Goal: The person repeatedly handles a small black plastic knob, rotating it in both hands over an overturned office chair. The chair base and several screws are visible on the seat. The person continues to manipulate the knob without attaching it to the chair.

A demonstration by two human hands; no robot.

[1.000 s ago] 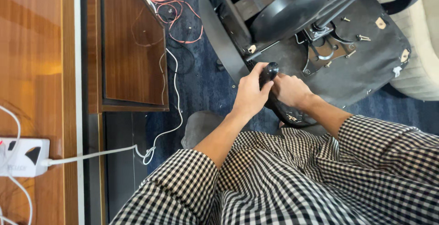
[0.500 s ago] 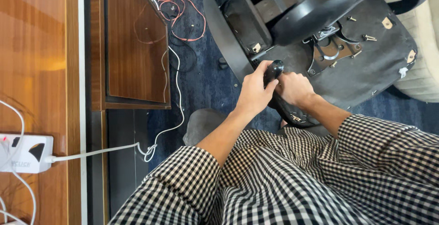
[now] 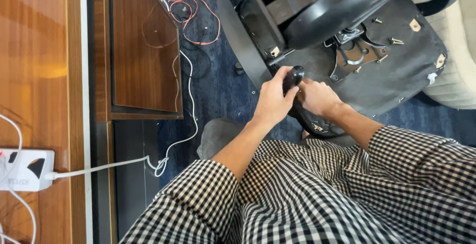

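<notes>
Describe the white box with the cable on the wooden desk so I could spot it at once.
Start at the brown wooden desk along the picture's left edge. Near its lower end lies a white power strip, with a white cable running right toward the dark blue carpet. It is the only white block there; the wires farther up are thin and red.

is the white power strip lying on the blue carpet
No, the power strip sits on the wooden desk at the left edge, well apart from the carpet.
</notes>
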